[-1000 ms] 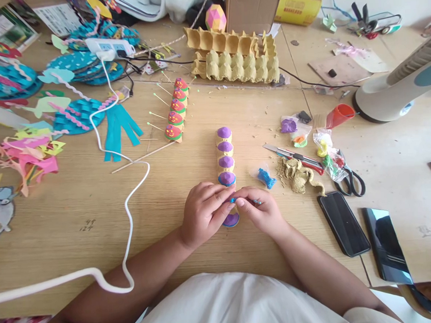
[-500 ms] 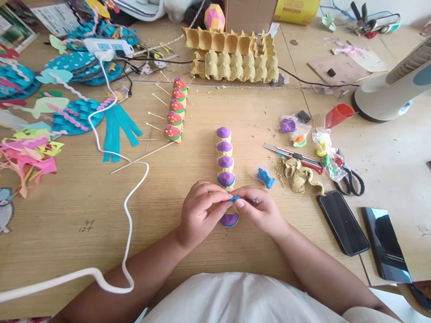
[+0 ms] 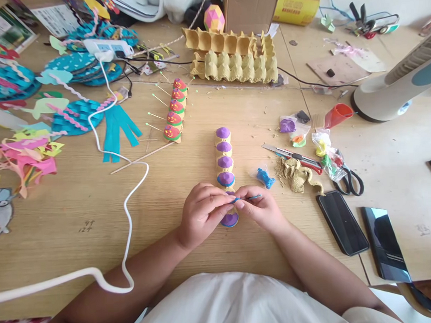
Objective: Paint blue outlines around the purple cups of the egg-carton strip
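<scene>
Both hands meet just below the centre of the frame, over the lower part of a carton strip (image 3: pixel 225 162) that lies on the wooden surface (image 3: pixel 166 198) and runs up and down the picture. The strip carries a row of bumps topped with purple; a blue edge shows on the fourth from the top and on the lowest one. The hands hide much of the stretch between those two.

The left hand (image 3: pixel 204 216) has its thumb and fingers (image 3: pixel 218 200) nearly closed, the tips gripping one end of a small piece of blue clay (image 3: pixel 235 200). The right hand (image 3: pixel 261 210) pinches the same piece between thumb and forefinger, its other fingers curled in; a thin blue end sticks out on its right side. Whether the clay touches the strip, I cannot tell.

Right of the centre, near the right hand, a blue lump (image 3: pixel 265 177) sits in clear wrapping. Beside it are tan scraps (image 3: pixel 295 176), a cutter knife (image 3: pixel 291 156) lying slantwise and, farther right, black-handled scissors (image 3: pixel 351 181). Two phones (image 3: pixel 342 223) lie at the lower right, and a red cup (image 3: pixel 339 115) rests tipped over above the scissors. Left of the upper centre stands a red and green carton strip (image 3: pixel 174 105), with egg cartons (image 3: pixel 241 65) at the top. A white cable (image 3: pixel 129 220) winds down the left half.
</scene>
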Tool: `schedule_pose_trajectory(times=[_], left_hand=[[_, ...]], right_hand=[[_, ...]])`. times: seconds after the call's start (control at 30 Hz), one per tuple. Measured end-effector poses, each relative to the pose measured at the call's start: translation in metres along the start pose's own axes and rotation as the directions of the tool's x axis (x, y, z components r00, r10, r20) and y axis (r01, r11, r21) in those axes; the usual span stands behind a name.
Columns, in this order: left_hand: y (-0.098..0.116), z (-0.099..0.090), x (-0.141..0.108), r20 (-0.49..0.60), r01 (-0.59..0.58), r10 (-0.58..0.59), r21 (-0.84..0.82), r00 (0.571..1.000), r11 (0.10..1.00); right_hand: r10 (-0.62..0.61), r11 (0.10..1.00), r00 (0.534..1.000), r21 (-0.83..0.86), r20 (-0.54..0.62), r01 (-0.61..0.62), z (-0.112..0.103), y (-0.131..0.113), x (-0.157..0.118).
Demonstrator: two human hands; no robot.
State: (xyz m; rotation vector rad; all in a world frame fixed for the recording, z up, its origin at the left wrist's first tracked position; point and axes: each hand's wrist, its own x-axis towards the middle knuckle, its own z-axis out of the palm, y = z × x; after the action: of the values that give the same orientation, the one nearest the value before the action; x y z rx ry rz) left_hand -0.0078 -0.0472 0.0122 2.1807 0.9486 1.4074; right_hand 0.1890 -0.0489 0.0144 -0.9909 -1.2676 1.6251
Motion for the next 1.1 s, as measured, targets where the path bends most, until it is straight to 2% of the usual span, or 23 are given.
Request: schedule_pose_trajectory(times=[0.2, 0.3, 0.47, 0.63, 0.77, 0.97, 1.1], left_hand=[[-0.002, -0.001, 0.0, 0.03, -0.051, 0.049, 0.05, 0.998, 0.997], [-0.003, 0.001, -0.002, 0.013, -0.035, 0.034, 0.043, 0.999, 0.998], [-0.002, 0.003, -0.002, -0.008, 0.008, -0.008, 0.035, 1.0, 0.999], [-0.001, 0.003, -0.002, -0.028, 0.025, -0.025, 0.014, 0.999, 1.0], [-0.002, 0.004, -0.001, -0.046, 0.032, -0.032, 0.013, 0.998, 0.999], [-0.002, 0.004, -0.003, -0.044, 0.053, -0.054, -0.03, 0.998, 0.998], [-0.002, 0.002, -0.004, 0.0, 0.06, -0.06, -0.053, 0.998, 0.997]], right_hand=[[0.079, 0.991, 0.995, 0.105, 0.06, -0.085, -0.001, 0.005, 0.0], [0.093, 0.986, 0.996, 0.139, 0.002, -0.092, -0.002, 0.007, 0.001], [0.072, 0.993, 0.989, 0.103, -0.131, -0.059, -0.005, 0.009, 0.001], [0.063, 0.998, 0.989, 0.031, -0.135, -0.06, -0.007, 0.008, 0.002], [0.082, 0.992, 0.991, 0.101, -0.108, -0.071, -0.006, 0.006, 0.005], [0.078, 0.995, 0.982, 0.071, -0.174, -0.066, -0.008, 0.011, 0.004], [0.055, 0.998, 0.979, 0.028, -0.196, -0.051, -0.009, 0.011, 0.002]])
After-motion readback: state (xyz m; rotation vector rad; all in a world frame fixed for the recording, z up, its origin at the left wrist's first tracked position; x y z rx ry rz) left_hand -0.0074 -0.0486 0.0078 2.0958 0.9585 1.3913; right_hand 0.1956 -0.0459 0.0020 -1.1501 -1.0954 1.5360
